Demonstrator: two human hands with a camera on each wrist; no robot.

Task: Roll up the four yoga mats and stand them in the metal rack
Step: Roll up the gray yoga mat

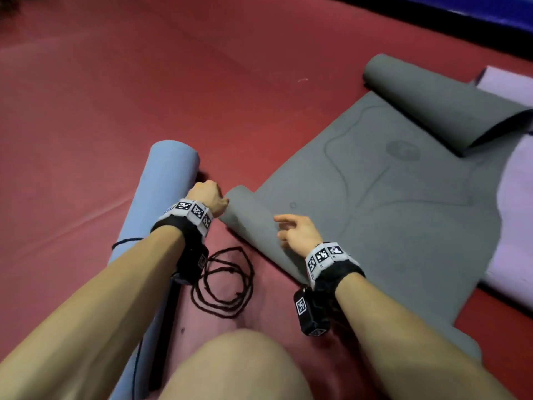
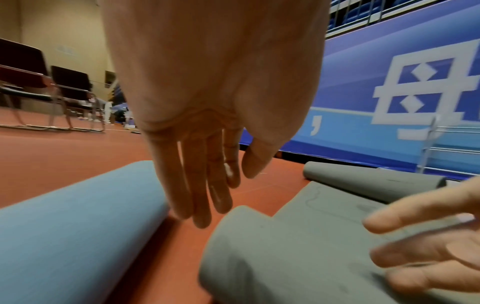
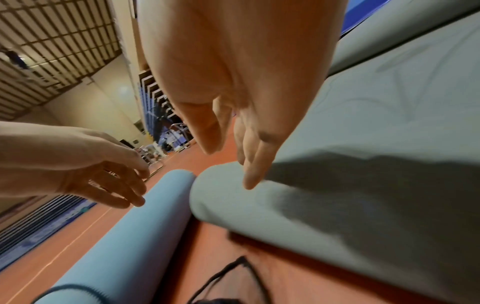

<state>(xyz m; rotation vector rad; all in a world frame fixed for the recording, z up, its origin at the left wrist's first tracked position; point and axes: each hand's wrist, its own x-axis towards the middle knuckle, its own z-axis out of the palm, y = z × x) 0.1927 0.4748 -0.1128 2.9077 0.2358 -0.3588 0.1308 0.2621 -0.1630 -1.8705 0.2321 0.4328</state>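
Head view: red floor (image 1: 115,82), with a blue mat (image 1: 170,180) rolled up at left, tied near the middle by a dark cord. Beside it, a grey mat (image 1: 389,203) spread flat, near edge curled into a small roll, far end also rolled over. Under it, at right, a pale purple mat (image 1: 516,203) lying flat. Left hand (image 1: 209,196) between the blue roll and the end of the grey roll, fingers straight and loose in the left wrist view, gripping nothing. Right hand (image 1: 297,233) just over the grey roll, fingers relaxed and apart, holding nothing. Loose black cord (image 1: 227,281) coiled on the floor between the forearms. Metal rack (image 2: 451,144) at the blue wall.
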